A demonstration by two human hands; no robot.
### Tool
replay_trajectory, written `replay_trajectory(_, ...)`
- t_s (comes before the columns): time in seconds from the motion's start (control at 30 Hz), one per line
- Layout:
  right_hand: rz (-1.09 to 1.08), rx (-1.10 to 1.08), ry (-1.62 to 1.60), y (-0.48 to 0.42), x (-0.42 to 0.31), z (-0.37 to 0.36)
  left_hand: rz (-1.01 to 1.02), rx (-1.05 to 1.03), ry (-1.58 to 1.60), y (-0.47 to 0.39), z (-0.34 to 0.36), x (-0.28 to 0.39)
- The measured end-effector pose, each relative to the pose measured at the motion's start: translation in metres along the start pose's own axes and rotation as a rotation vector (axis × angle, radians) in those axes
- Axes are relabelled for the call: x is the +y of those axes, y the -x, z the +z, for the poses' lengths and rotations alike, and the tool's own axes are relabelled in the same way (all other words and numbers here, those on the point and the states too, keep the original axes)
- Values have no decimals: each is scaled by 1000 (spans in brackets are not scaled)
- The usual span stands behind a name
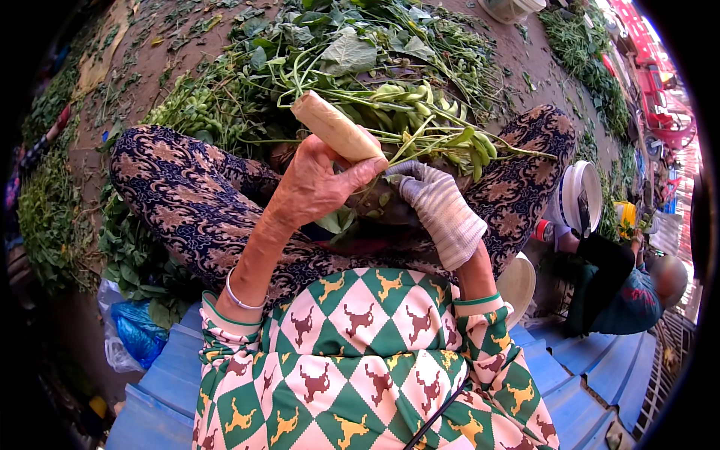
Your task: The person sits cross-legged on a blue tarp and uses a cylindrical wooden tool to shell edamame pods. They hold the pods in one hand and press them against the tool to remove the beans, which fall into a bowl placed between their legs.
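Note:
My bare left hand [315,180] is closed around a short, pale, smooth cylindrical piece [337,128], which looks like a peeled vegetable or a wooden handle; I cannot tell which. Close by on the right, my right hand [430,197] wears a striped knitted glove, its fingertips gathered at the lower stems of a bean plant. That plant's green pods [413,104] spread beyond both hands, towards my right knee. Loose leaves [338,220] hang below the left hand, over my lap. The gloved fingertips partly hide the stems.
Heaped bean plants [349,50] lie in front, with more piles [56,225] at left. On the right are a white bucket [580,194], a pale round container [517,287] and a seated person [624,292]. Blue corrugated sheeting [163,382] lies beneath me, beside a blue plastic bag [138,329].

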State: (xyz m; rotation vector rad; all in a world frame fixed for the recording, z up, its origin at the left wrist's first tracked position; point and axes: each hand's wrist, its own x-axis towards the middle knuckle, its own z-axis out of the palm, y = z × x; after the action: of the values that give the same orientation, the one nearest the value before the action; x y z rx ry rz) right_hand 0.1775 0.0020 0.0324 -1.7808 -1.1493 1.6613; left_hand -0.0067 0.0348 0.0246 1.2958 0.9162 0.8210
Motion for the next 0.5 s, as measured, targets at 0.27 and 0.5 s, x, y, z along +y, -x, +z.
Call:
replay_trajectory(0.27, 34, -43, -9, 3, -7, -1, 70, 80, -155, 3, 5, -1)
replay_trajectory(0.5, 168, -226, -192, 17, 1, -12, 71, 149, -136, 2, 6, -5)
